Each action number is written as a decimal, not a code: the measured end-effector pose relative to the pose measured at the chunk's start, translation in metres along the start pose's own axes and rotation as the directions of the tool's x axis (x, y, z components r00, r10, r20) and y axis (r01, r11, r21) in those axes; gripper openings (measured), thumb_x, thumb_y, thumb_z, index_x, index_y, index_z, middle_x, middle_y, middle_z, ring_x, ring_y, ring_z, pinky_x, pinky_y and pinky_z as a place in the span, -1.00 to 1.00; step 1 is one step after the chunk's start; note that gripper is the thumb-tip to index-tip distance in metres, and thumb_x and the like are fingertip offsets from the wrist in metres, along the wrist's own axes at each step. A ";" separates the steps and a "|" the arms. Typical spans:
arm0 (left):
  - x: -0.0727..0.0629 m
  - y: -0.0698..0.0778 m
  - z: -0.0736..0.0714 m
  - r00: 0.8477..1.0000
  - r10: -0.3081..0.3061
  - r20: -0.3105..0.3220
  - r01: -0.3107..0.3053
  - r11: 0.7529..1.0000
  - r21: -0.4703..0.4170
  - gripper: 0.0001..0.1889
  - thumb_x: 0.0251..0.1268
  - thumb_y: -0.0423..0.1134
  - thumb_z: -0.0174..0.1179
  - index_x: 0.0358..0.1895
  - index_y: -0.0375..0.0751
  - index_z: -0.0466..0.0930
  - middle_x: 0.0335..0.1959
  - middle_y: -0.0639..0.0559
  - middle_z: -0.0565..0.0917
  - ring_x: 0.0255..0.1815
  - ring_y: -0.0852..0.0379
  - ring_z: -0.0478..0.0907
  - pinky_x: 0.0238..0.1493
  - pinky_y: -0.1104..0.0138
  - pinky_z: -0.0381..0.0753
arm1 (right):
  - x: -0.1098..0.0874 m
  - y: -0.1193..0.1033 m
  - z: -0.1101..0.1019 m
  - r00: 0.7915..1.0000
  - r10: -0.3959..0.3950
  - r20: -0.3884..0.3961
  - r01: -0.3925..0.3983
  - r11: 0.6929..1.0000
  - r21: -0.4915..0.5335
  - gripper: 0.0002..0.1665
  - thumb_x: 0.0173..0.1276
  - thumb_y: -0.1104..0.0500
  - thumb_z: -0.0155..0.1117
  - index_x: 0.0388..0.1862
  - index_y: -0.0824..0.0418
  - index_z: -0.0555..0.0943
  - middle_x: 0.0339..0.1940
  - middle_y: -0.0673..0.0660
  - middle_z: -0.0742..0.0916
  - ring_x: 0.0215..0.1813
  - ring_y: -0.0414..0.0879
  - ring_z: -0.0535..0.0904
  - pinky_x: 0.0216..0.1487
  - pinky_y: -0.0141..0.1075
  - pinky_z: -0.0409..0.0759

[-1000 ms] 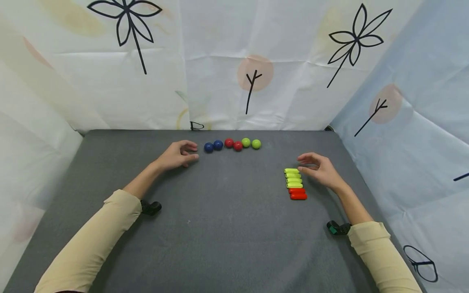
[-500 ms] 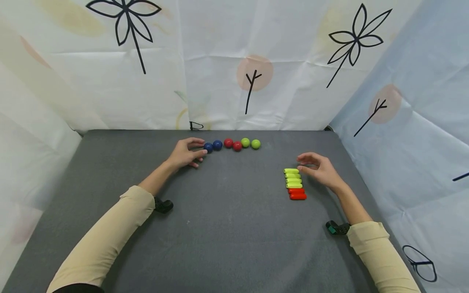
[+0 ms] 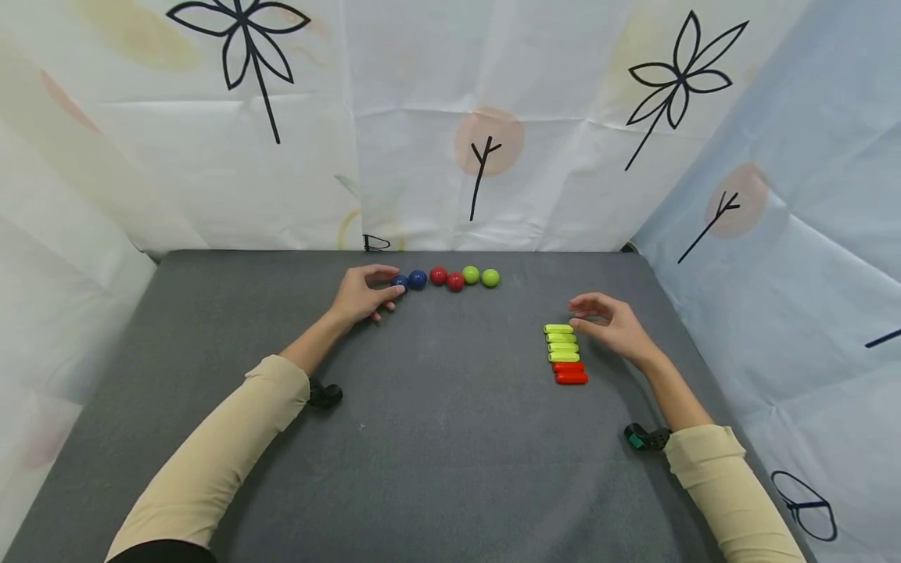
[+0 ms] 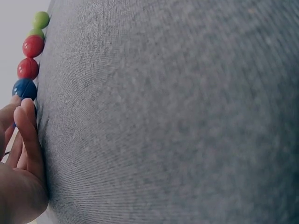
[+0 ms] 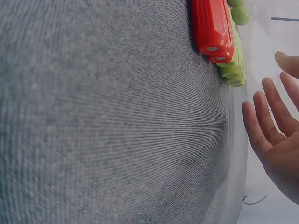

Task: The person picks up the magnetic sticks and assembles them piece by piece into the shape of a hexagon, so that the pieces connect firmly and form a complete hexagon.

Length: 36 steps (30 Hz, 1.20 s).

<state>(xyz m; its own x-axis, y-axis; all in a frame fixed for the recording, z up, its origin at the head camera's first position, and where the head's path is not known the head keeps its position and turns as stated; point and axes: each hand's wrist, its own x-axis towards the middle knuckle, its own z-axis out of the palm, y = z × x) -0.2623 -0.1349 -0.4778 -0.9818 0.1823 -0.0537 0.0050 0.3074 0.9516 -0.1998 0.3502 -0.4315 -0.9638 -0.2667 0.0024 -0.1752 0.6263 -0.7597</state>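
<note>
At the back of the table my left hand pinches the leftmost blue ball between thumb and fingers; in the left wrist view the fingers hide most of it. A second blue ball sits just right of it. Two red balls and two green balls continue the row. My right hand holds nothing, its fingers relaxed beside the far end of a stack of short sticks. Several are yellow-green, and two red sticks lie nearest me, with metal dots in their ends in the right wrist view.
A grey cloth covers the table. White patterned curtains hang along the back, the left and the right side. A dark wrist device is strapped at each cuff.
My left hand has moved right to the leftmost blue ball and its thumb and fingers have closed round it. The right hand, the other balls and the sticks have stayed in place.
</note>
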 end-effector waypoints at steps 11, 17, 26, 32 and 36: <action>-0.012 0.002 -0.003 0.999 -0.044 0.002 0.044 0.999 -0.006 -0.53 0.46 -0.17 0.47 0.37 -0.13 0.69 0.26 -0.22 0.76 -0.34 0.26 0.76 -0.46 0.31 0.76 | -0.001 0.000 0.000 1.000 0.010 0.011 -0.010 1.000 0.001 -0.53 0.59 0.17 0.40 0.37 0.32 0.60 0.34 0.35 0.72 0.16 -0.28 0.61 0.11 -0.59 0.57; -0.029 0.003 -0.002 0.998 -0.058 0.036 0.058 0.998 -0.015 -0.56 0.46 -0.16 0.47 0.33 -0.11 0.71 0.09 -0.27 0.78 -0.32 0.20 0.76 -0.42 0.32 0.76 | -0.001 -0.002 0.001 1.000 0.010 0.009 -0.010 1.000 -0.009 -0.53 0.59 0.16 0.40 0.37 0.30 0.61 0.34 0.34 0.73 0.19 -0.20 0.62 0.11 -0.59 0.56; -0.059 0.007 -0.001 0.994 -0.063 0.094 0.067 0.997 -0.034 -0.54 0.45 -0.14 0.48 0.35 -0.08 0.69 0.11 -0.24 0.80 -0.35 0.16 0.74 -0.39 0.30 0.76 | -0.005 -0.005 0.000 1.000 0.013 0.017 -0.013 1.000 -0.011 -0.53 0.58 0.16 0.41 0.37 0.31 0.60 0.34 0.35 0.73 0.14 -0.35 0.59 0.10 -0.57 0.57; -0.080 0.011 0.004 0.992 -0.062 0.113 0.063 0.998 -0.005 -0.57 0.43 -0.14 0.49 0.30 -0.06 0.72 0.26 -0.16 0.74 -0.47 0.13 0.64 -0.42 0.28 0.74 | -0.007 -0.006 0.000 1.000 0.017 0.024 -0.017 1.000 -0.013 -0.52 0.59 0.16 0.40 0.37 0.33 0.60 0.32 0.35 0.74 0.21 -0.13 0.64 0.10 -0.56 0.57; -0.098 0.012 0.009 0.986 -0.102 0.133 0.105 0.994 -0.011 -0.57 0.41 -0.13 0.51 0.29 -0.03 0.72 0.26 -0.16 0.73 -0.47 0.12 0.63 -0.42 0.29 0.73 | -0.008 -0.005 0.001 1.000 0.015 0.025 -0.015 1.000 -0.009 -0.53 0.59 0.16 0.40 0.36 0.31 0.61 0.31 0.35 0.74 0.18 -0.24 0.63 0.10 -0.55 0.58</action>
<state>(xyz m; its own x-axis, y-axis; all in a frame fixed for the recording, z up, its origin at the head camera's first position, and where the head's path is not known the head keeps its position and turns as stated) -0.1647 -0.1405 -0.4641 -0.9432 0.2722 -0.1905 -0.0999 0.3146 0.9440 -0.1914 0.3482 -0.4283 -0.9609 -0.2756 -0.0251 -0.1630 0.6370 -0.7535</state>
